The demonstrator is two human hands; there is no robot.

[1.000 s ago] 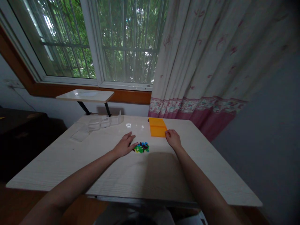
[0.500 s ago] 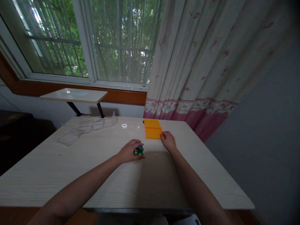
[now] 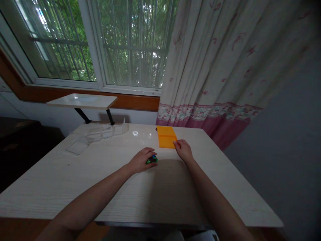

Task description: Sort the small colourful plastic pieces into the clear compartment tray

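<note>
My left hand (image 3: 143, 160) is curled over the desk, its fingers and thumb around a small clump of green, dark brown and blue pieces (image 3: 151, 160). The pieces are partly covered by the fingers, so their exact kind is unclear. Farther forward and to the right lies an orange plastic box (image 3: 167, 141), with a crease across its middle that looks like an open lid line. My right hand (image 3: 184, 149) pinches the near right edge of this box.
Several clear plastic containers (image 3: 96, 135) stand at the back left of the pale wooden desk (image 3: 120, 201). Behind them a small raised shelf (image 3: 85, 101) rests on black legs. A small dark thing (image 3: 156, 129) shows beside the box. A curtain (image 3: 203, 83) hangs behind the desk's right side.
The view has shifted slightly, so everything appears a little farther right. My left fingers cover more of the small pieces. The right hand keeps its hold on the box edge.
</note>
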